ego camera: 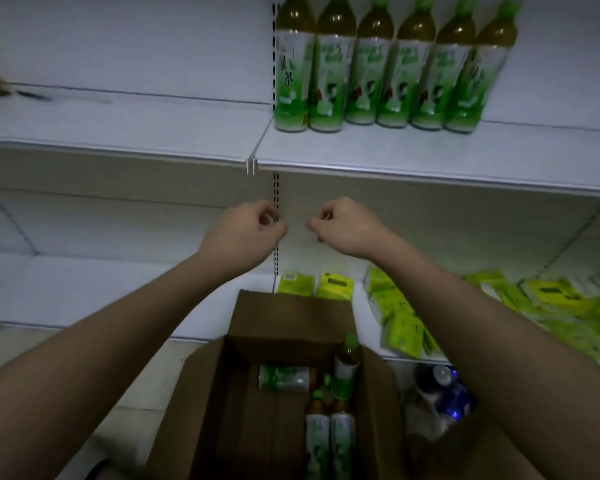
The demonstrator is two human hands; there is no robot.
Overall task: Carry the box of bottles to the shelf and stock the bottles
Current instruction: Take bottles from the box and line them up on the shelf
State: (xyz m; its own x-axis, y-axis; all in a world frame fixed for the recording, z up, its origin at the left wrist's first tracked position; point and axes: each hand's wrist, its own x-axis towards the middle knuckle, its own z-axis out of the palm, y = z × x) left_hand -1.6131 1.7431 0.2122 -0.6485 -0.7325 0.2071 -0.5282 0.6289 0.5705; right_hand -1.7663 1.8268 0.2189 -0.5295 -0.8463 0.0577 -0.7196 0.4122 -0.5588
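Standing above both grips, six bottles are already filling the shelf. Left hand and right hand are hanging loosely curled, holding nothing, while several bottles are waiting below in the box.

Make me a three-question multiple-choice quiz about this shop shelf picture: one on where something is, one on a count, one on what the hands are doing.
1. Where is the open cardboard box?
A. On the upper shelf
B. Low down, below the hands, in front of the shelves
C. Behind the yellow-green packs

2. How many bottles stand in the row of bottles on the upper shelf?
A. Three
B. Six
C. Ten

3. What do the left hand and right hand hold?
A. Nothing; fingers loosely curled
B. One bottle each
C. The box flaps

Answers: 1 B, the box sits beneath the forearms. 2 B, six caps show side by side. 3 A, both hands hang bare in mid-air.
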